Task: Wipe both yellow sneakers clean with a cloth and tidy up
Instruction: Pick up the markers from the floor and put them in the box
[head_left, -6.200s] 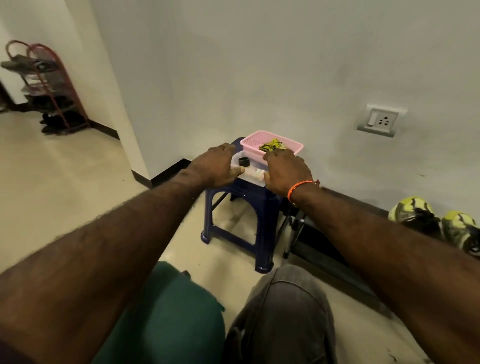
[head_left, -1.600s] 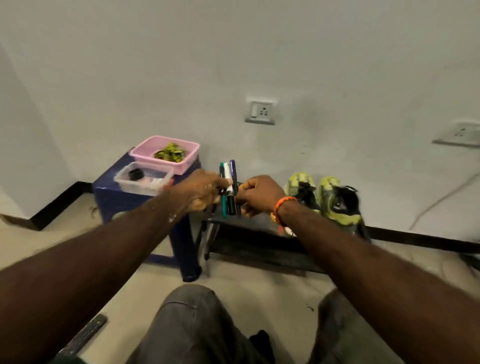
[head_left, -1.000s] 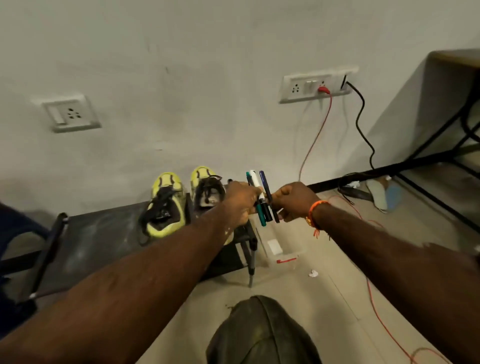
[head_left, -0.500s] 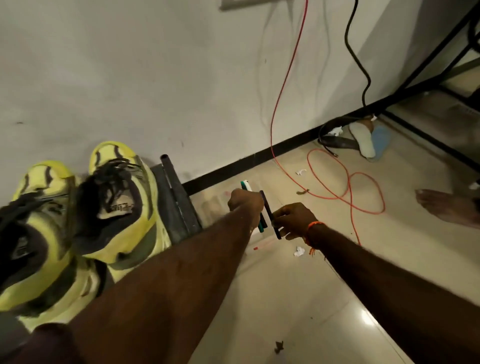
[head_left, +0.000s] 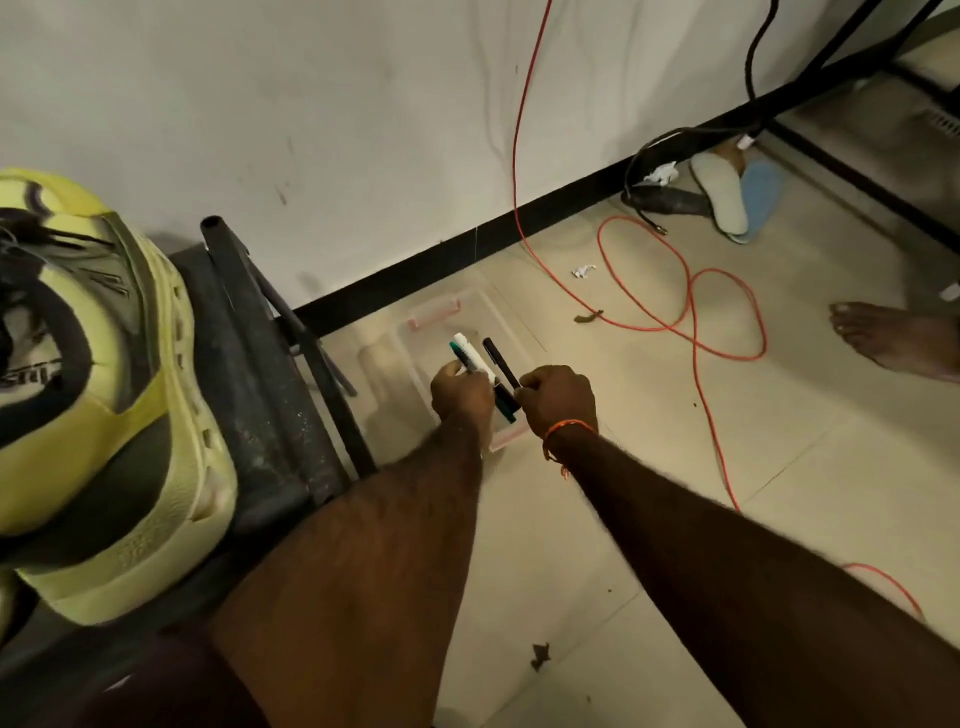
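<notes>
One yellow sneaker with black lining stands on a dark metal bench at the left edge; the second sneaker is almost out of frame. My left hand grips a white and a green marker. My right hand pinches a black pen. Both hands hover just above a clear plastic box with pink clips that sits on the floor beside the bench. No cloth is in sight.
An orange cable loops across the tiled floor to the right. Insoles and a black cable lie by the black skirting. Another person's bare foot is at the right edge. Bits of paper and debris dot the floor.
My view and both hands have swung right and down from the blue stool past the sneakers. The markers now hang lower, over the clear box on the floor.
</notes>
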